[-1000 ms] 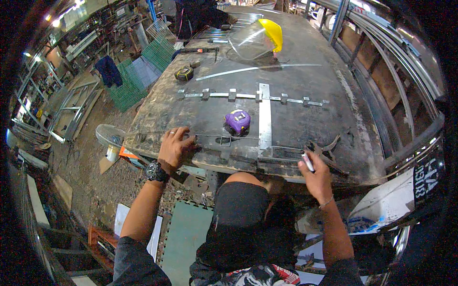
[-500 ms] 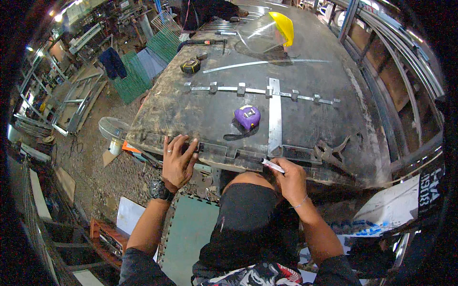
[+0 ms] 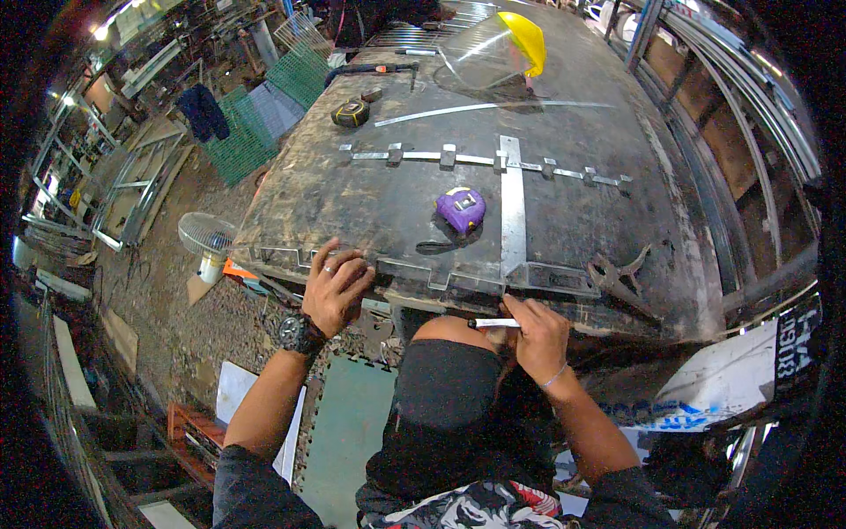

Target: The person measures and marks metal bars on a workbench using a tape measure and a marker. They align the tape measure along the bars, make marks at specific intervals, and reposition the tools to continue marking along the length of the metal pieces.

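Observation:
A thin metal strip (image 3: 410, 262), bent into square steps, lies along the table's near edge. My left hand (image 3: 337, 289) rests over its left half, fingers curled onto the strip. In my right hand (image 3: 540, 335) is a white marker pen (image 3: 495, 324), its dark end pointing left. That hand's fingertips touch the table edge near the strip and the foot of a flat steel ruler (image 3: 512, 207). Just beyond, left of the ruler, sits a purple tape measure (image 3: 461, 210). Locking pliers (image 3: 621, 280) lie to the right of the strip.
Small metal blocks (image 3: 448, 156) stand along a thin strip across the table (image 3: 617, 220). Farther off are another long strip (image 3: 441, 113), a black tape measure (image 3: 351, 112), a hammer-like tool (image 3: 374, 69) and a yellow-topped face shield (image 3: 522, 42). A fan (image 3: 208, 234) stands at left.
My left hand has shifted slightly right and its fingers have curled more. The marker pen has dropped below the table edge and turned level, while my right fingertips have come to the edge.

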### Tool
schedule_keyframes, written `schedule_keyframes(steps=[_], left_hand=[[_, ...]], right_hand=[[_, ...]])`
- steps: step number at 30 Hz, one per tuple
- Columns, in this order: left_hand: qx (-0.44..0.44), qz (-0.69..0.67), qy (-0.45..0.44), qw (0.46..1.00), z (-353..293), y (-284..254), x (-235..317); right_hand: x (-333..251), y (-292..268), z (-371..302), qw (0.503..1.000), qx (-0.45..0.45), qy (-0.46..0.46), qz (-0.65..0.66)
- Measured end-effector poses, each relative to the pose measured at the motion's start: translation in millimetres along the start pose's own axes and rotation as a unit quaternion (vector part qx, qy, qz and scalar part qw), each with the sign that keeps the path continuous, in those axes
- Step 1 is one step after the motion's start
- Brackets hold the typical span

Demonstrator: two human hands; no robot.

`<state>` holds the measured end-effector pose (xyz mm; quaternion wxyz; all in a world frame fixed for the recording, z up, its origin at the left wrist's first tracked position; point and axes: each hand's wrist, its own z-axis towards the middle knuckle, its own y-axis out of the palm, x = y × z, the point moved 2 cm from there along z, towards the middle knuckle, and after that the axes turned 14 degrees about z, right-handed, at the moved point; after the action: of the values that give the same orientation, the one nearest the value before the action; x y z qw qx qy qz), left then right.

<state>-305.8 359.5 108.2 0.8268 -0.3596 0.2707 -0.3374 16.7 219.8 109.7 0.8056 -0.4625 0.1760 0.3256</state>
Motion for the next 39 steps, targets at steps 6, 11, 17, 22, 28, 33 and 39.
schedule_keyframes(steps=[6,11,17,22,28,33,39], left_hand=[[0.005,-0.073,-0.079,0.994,-9.2,5.0,10.6],[-0.026,0.022,-0.065,0.997,-38.2,0.0,36.8],[-0.025,0.079,-0.122,0.989,-50.7,9.2,54.4],[-0.011,0.091,-0.132,0.987,-46.9,3.9,58.1],[0.031,0.073,-0.158,0.984,-41.3,-0.8,57.8],[0.069,0.016,-0.175,0.982,-32.1,-8.4,53.2],[0.031,-0.319,-0.414,0.852,-12.8,-58.8,96.9]], right_hand=[[4.7,-3.1,-2.1,1.000,0.000,0.010,-0.024],[0.6,-3.3,-14.9,0.999,-0.030,0.025,-0.035],[0.4,-2.7,-20.0,0.999,-0.010,0.038,-0.035],[3.1,-0.9,-18.7,0.983,0.106,0.102,0.108],[3.7,-13.8,-23.0,0.909,0.153,0.239,0.304],[-8.8,-25.0,-12.5,0.895,0.171,0.205,0.357],[-41.9,-29.1,0.7,0.839,0.190,0.257,0.440]])
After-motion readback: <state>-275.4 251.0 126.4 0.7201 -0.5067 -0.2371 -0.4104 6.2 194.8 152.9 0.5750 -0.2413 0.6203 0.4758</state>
